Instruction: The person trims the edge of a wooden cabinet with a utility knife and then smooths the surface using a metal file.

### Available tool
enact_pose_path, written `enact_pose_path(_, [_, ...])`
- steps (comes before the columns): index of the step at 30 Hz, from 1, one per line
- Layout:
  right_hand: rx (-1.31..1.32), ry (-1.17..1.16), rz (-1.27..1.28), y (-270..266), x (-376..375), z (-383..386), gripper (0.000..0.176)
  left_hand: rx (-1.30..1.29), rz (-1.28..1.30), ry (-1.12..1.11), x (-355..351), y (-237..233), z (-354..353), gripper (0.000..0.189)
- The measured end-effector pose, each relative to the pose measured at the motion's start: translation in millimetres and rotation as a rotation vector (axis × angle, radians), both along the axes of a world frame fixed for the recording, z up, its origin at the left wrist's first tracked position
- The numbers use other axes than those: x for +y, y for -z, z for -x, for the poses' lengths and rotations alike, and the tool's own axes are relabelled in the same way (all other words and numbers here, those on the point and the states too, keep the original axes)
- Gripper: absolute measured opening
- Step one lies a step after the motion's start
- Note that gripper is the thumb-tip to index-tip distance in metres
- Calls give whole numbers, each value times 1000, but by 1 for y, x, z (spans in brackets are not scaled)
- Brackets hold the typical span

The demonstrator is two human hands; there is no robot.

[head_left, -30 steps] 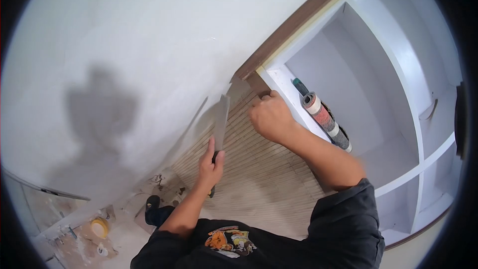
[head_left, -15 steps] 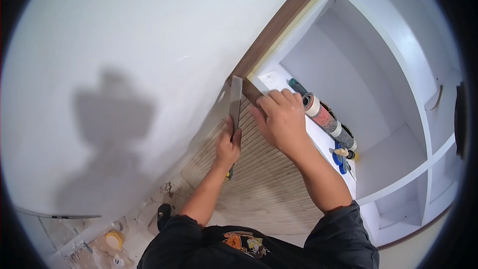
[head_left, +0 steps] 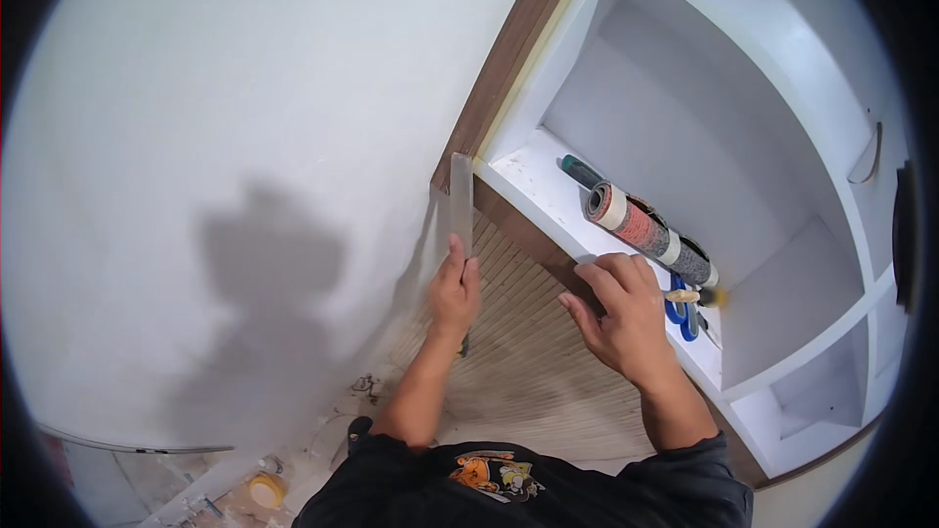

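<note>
My left hand [head_left: 454, 295] is closed around a flat metal file [head_left: 462, 198], held upright with its blade pointing away from me. The file's tip lies at the corner where the brown edge strip [head_left: 486, 88] meets the cabinet's front. Part of its dark and yellow handle shows below my hand. My right hand [head_left: 624, 318] is at the lower front edge of the white shelf cabinet [head_left: 548, 200], fingers loosely bent and apart, holding nothing. Just beyond it on the shelf lie a striped roll [head_left: 650, 235] and a blue-handled tool [head_left: 688, 318].
A green-handled tool [head_left: 581, 170] lies behind the roll, and a brush-like tool [head_left: 706, 297] is near its right end. The white wall [head_left: 245, 68] rises at left. Below the cabinet is a ribbed panel [head_left: 528, 332]. A yellow round item [head_left: 265, 491] sits at lower left.
My right hand has slid from near the cabinet corner down along the front edge, toward me and rightward. The left hand keeps the file at the corner. The view has shifted slightly.
</note>
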State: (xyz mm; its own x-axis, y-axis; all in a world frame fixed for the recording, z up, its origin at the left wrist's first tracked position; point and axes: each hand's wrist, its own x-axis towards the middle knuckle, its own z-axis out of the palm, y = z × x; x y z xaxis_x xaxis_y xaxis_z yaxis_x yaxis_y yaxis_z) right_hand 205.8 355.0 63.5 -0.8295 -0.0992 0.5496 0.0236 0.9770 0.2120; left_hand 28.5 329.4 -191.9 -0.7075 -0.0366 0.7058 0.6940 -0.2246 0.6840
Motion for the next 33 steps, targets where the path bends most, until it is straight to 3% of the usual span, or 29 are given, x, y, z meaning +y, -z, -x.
enact_pose_path(6, [14, -8, -9, -7, 7, -4, 49, 68, 7, -68, 0, -61, 21, 53])
enact_pose_path(11, [0, 38, 21, -1, 19, -5, 52, 30, -48, -140, -2, 3, 6, 53])
enact_pose_path(13, [1, 50, 22, 1, 20, -3, 52, 78, -66, -129, 3, -2, 5, 54])
enact_pose_path(16, [30, 53, 38, 6, 24, -1, 52, -87, 42, -108, 8, -30, 13, 56])
enact_pose_path(19, [19, 32, 35, 5, 26, -5, 52, -32, 3, -96, 3, -55, 20, 58])
enact_pose_path(22, [16, 11, 46, 3, 27, -11, 51, -89, 81, -235, 0, -18, 5, 60])
enact_pose_path(26, [28, -2, 62, 7, 29, -10, 52, 78, 62, -245, 11, -1, 7, 54])
enact_pose_path(28, [44, -17, 67, 6, 30, -9, 51, 92, 151, -292, 14, -16, 23, 54])
enact_pose_path(31, [41, -9, 86, 8, 29, -10, 51, -49, 166, -142, -3, -46, 22, 55])
enact_pose_path(33, [51, -20, 84, 7, 28, -10, 50, 23, 99, -254, 0, -16, 15, 56])
